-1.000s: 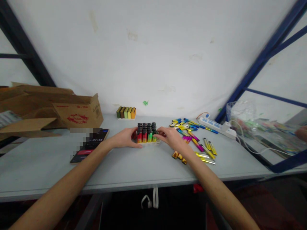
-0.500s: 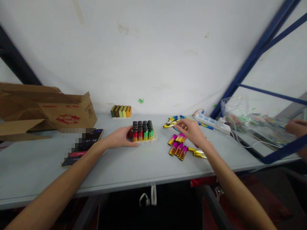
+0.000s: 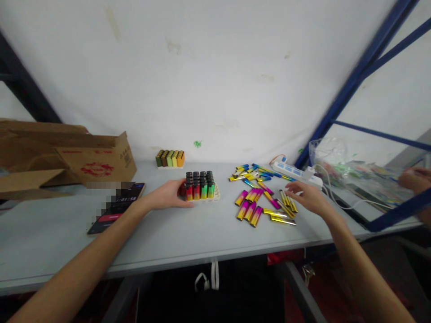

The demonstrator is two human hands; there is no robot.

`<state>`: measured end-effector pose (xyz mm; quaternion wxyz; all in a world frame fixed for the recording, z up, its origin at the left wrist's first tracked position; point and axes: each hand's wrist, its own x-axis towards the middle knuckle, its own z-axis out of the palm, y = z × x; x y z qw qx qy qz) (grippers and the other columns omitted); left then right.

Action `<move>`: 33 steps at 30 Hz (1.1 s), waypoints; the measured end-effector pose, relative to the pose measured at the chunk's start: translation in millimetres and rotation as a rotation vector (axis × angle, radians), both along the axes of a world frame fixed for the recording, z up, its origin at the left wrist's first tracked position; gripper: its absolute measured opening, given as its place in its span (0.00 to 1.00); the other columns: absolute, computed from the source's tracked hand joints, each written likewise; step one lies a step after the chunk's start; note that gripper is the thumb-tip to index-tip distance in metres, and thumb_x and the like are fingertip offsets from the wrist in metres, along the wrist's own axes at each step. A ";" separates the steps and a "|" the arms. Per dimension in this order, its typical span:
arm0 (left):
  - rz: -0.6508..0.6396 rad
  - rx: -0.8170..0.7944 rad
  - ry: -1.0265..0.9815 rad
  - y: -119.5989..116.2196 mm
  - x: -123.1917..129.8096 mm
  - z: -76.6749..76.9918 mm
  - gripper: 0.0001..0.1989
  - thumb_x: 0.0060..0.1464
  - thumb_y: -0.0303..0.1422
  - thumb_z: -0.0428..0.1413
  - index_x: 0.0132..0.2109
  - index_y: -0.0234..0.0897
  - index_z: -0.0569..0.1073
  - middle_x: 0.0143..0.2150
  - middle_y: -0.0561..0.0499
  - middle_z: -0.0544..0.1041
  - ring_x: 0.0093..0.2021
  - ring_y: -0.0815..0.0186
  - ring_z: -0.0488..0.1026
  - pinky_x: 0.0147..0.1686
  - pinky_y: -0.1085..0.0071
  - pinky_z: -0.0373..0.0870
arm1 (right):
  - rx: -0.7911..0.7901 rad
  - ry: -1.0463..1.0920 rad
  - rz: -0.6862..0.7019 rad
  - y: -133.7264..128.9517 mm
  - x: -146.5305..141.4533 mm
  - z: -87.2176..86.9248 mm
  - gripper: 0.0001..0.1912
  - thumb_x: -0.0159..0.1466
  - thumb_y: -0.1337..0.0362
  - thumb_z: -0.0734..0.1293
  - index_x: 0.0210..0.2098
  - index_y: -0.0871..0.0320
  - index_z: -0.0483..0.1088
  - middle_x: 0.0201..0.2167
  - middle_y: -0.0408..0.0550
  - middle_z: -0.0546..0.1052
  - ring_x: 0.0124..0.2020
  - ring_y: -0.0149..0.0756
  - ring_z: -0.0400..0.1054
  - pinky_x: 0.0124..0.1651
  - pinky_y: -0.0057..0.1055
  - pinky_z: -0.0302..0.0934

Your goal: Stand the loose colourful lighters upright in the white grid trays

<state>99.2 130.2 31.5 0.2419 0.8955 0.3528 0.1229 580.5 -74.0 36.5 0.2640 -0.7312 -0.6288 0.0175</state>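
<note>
My left hand (image 3: 169, 194) is wrapped round the left side of a white tray (image 3: 216, 194) that bears rows of upright lighters (image 3: 200, 185). These have black tops and bodies in red and green; the tray's right end shows bare slots. To the right, my right hand (image 3: 307, 195) hovers with its fingers apart, nothing visible in them. Just left of its fingertips lie gold metallic lighter sleeves (image 3: 285, 202). Beside them, pink-and-gold sleeves (image 3: 249, 211) rest on the table, and blue-and-gold ones (image 3: 249, 172) are scattered farther back.
A second tray of upright coloured sleeves (image 3: 170, 159) stands by the wall. At left are an open cardboard box (image 3: 97, 163) and a phone (image 3: 116, 207). A white power strip (image 3: 296, 172) with cables lies at right, before a blue frame (image 3: 336, 107). Another person's hand (image 3: 414, 179) shows beyond it.
My right hand has moved right and nearer, from over the blue-and-gold sleeves to beside the gold ones, uncovering several sleeves. My left hand stays at the tray.
</note>
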 end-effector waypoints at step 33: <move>0.004 0.032 0.068 -2.8 -1.0 1.9 0.40 0.40 0.61 0.63 0.52 0.35 0.71 0.41 0.46 0.80 0.38 0.55 0.75 0.36 0.66 0.68 | 0.210 0.949 0.318 107.0 -89.0 32.6 0.23 0.53 0.47 0.79 0.38 0.56 0.76 0.28 0.44 0.79 0.31 0.36 0.76 0.35 0.31 0.69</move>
